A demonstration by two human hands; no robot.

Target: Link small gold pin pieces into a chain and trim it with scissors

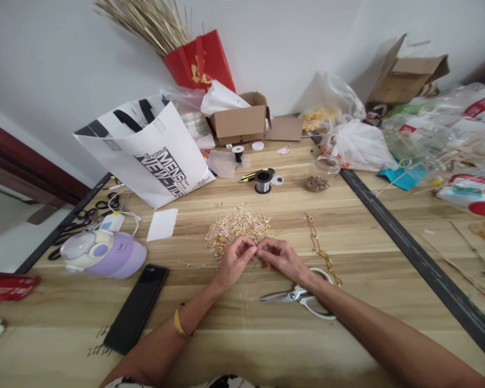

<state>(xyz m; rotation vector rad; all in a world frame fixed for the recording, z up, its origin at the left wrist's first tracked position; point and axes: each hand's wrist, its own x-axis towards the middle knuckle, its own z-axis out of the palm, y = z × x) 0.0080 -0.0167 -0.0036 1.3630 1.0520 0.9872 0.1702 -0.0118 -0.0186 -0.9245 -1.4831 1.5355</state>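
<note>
My left hand [237, 260] and my right hand [278, 257] meet at the fingertips, both pinched closed. What lies between the fingers is too small to make out. Just behind them is a loose pile of gold and silver beaded strands [236, 226], partly covered by the hands. A thin strand trails from the pile to the left. White-handled scissors [297, 294] lie under my right forearm, blades pointing left. To the right of my right hand a gold chain [316, 245] is stretched out on the wooden table [226, 334].
Behind the pile stand a spool of clear wire [262, 182], a yellow-black cutter [248, 175] and a glass jar of beads [318, 175]. At left are a white paper bag [153, 156], a purple device [109, 253] and a phone [137, 307]. Plastic bags [358, 144] crowd the right.
</note>
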